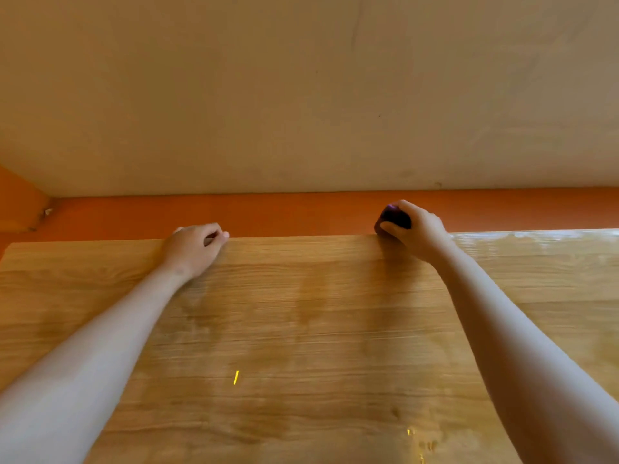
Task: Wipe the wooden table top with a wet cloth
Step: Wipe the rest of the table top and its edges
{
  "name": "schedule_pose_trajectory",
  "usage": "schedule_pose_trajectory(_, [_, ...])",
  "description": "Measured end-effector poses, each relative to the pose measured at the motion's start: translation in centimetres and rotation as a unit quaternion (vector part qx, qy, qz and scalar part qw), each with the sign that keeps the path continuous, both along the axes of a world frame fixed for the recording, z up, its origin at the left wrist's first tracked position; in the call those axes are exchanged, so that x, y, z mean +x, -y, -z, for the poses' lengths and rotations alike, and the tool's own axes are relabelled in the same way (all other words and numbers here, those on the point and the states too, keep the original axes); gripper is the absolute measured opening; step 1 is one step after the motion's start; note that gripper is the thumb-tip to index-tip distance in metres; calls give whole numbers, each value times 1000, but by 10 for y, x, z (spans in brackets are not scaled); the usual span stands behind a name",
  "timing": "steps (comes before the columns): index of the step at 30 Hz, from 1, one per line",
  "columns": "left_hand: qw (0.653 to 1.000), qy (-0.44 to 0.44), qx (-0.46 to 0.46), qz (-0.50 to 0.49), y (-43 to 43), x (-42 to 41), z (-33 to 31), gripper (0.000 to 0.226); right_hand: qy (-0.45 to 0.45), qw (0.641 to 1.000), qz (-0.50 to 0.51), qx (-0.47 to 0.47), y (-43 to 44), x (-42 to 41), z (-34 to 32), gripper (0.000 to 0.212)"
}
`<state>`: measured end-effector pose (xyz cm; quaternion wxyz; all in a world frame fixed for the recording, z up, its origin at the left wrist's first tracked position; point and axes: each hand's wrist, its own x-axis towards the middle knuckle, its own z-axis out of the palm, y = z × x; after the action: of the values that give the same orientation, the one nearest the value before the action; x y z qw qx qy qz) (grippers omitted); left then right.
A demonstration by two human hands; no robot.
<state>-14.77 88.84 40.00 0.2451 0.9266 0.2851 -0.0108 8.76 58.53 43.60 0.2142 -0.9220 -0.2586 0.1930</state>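
Both arms stretched fwd over wooden table top [318,329]. Right hand [413,227] at far edge, fingers [390,227] curled tight round dark purple cloth [392,217]; cloth bunched into a wad, sticking out past fingertips twd the left, touching table's back edge. Left hand [194,246] resting on far edge w/ fingers loosely curled, holding nothing. Wet sheen on surface right of cloth [536,242]. Orange floor strip [301,212] beyond table, then pale wall [301,95].
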Motion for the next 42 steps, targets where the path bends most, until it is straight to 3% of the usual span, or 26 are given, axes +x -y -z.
schedule_pose_trajectory(4, [996, -54, -65, -19, -6, 4, -5, 28, 37, 998, -53, -14, -30, -13, 7, 17])
schedule_pose_trajectory(8, [994, -72, -76, -27, -10, 3, -2, 26, 17, 992, -127, 12, -89, -53, 15, 22])
schedule_pose_trajectory(12, [996, -61, -60, -12, -10, 4, -2, 29, -7, 990, -139, 18, -101, -57, 12, 26])
schedule_pose_trajectory(16, [999, -48, -10, 4, -5, 0, 1, 36, -28, 996, -82, 6, -50, -33, 2, 29])
schedule_pose_trajectory(20, [998, -55, -24, 17, -9, 3, 0, 37, -13, 999, 35, -20, 23, 4, -11, 30])
schedule_pose_trajectory(23, [998, -56, -35, 24, -10, 3, 0, 36, 6, 997, 59, -57, 35, 17, -12, 28])
schedule_pose_trajectory(34, [996, -35, -83, 2, -10, 3, -4, 30, -2, 989, -149, -24, -146, -90, 5, 31])
schedule_pose_trajectory(42, [991, -23, -126, -29, -10, 4, -3, 23, -12, 992, -125, -11, -103, -63, 4, 32])
